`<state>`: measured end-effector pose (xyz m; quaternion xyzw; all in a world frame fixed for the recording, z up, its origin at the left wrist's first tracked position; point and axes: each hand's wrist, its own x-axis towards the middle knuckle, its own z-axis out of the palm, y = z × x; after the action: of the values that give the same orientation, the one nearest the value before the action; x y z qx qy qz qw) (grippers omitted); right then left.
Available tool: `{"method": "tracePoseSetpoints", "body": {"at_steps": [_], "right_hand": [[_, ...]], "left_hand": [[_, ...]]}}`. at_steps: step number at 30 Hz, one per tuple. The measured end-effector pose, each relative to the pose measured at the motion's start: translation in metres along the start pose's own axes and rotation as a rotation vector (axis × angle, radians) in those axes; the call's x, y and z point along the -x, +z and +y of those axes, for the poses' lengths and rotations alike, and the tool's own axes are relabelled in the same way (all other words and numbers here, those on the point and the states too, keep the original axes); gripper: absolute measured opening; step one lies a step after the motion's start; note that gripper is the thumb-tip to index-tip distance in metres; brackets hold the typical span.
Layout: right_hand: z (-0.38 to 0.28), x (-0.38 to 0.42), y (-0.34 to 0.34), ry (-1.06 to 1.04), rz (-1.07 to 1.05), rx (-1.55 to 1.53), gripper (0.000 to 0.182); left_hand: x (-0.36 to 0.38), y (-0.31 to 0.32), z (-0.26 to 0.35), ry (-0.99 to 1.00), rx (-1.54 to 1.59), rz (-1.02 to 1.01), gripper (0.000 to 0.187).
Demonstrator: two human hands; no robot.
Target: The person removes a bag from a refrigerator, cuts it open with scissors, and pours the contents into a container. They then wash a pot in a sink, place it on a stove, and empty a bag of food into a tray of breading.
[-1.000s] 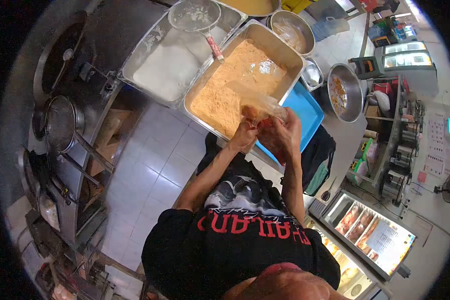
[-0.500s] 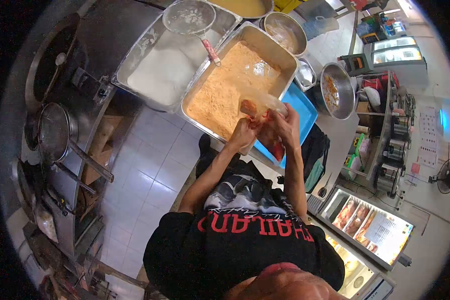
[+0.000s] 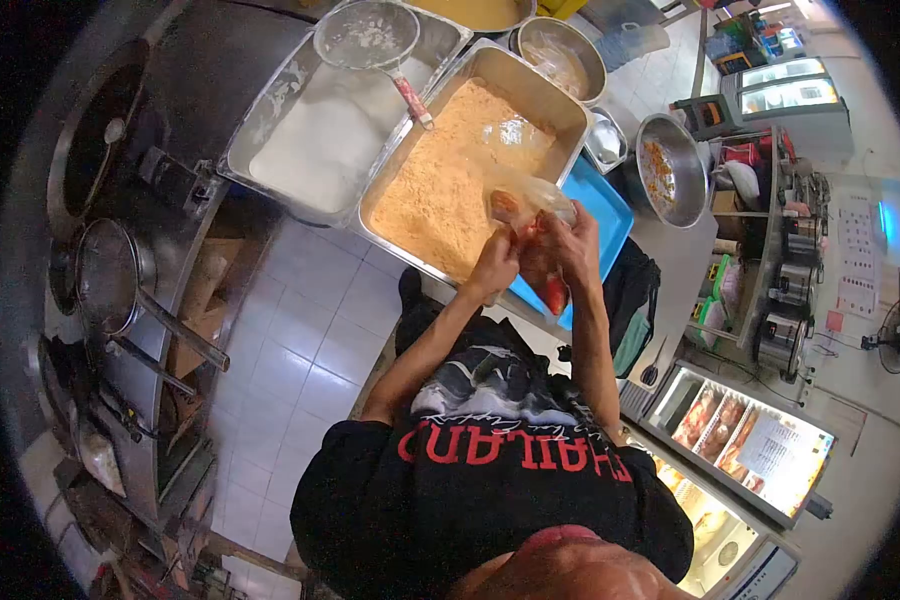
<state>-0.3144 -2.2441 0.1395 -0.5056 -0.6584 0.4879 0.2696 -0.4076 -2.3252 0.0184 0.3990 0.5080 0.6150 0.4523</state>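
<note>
A clear plastic bag [image 3: 548,197] holding reddish raw meat [image 3: 544,272] hangs over the near right edge of a metal tray of orange-tan powder [image 3: 435,180]. My left hand [image 3: 493,266] is closed on the bag's left side. Gripping its upper right part is my right hand [image 3: 574,244], fingers bent round the plastic. A piece of meat [image 3: 506,206] shows near the bag's far end, above the powder. The fingertips of both hands are partly hidden by the bag and the meat.
Left of the powder tray stands a tray of white powder [image 3: 305,150], with a strainer [image 3: 368,35] resting across its far end. A blue tray [image 3: 612,215] lies to the right, beside a large steel bowl [image 3: 697,180]. Woks and a handled sieve [image 3: 110,275] are at far left.
Both hands stay at the bag with only small shifts. My left hand has turned slightly, and the meat inside the bag has shifted a little. The view has tilted slightly.
</note>
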Motion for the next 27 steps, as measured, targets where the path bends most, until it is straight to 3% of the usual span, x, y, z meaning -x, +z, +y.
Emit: {"method": "tracePoseSetpoints", "body": {"at_steps": [1, 4, 7, 10, 13, 16, 20, 23, 27], "right_hand": [[0.003, 0.002, 0.002, 0.015, 0.012, -0.056, 0.031], [-0.005, 0.006, 0.002, 0.100, 0.009, -0.207, 0.031], [-0.003, 0.005, -0.002, 0.182, 0.005, -0.255, 0.030], [0.009, 0.003, -0.009, 0.154, -0.030, -0.251, 0.030], [0.015, 0.004, -0.006, 0.042, -0.063, -0.234, 0.031], [0.002, 0.010, -0.004, -0.018, -0.112, -0.192, 0.031], [-0.009, 0.013, -0.004, 0.058, -0.154, -0.263, 0.028], [-0.001, 0.006, -0.010, 0.116, -0.193, -0.105, 0.027], [0.001, 0.011, -0.005, 0.019, -0.156, -0.076, 0.029]], "left_hand": [[0.002, 0.002, 0.000, 0.009, 0.051, 0.066, 0.024], [0.005, -0.010, 0.018, -0.182, -0.086, -0.027, 0.021], [0.006, -0.011, 0.017, -0.089, -0.020, 0.040, 0.025], [0.005, -0.008, 0.028, -0.051, 0.298, 0.071, 0.027], [0.005, -0.004, 0.037, -0.134, 0.500, 0.177, 0.031], [-0.002, -0.011, 0.033, -0.125, 0.909, 0.084, 0.038], [-0.001, -0.013, 0.030, -0.221, 1.034, 0.037, 0.039], [-0.004, -0.015, 0.029, -0.259, 1.153, 0.047, 0.038], [-0.011, -0.020, 0.023, -0.274, 1.216, 0.067, 0.035]]}}
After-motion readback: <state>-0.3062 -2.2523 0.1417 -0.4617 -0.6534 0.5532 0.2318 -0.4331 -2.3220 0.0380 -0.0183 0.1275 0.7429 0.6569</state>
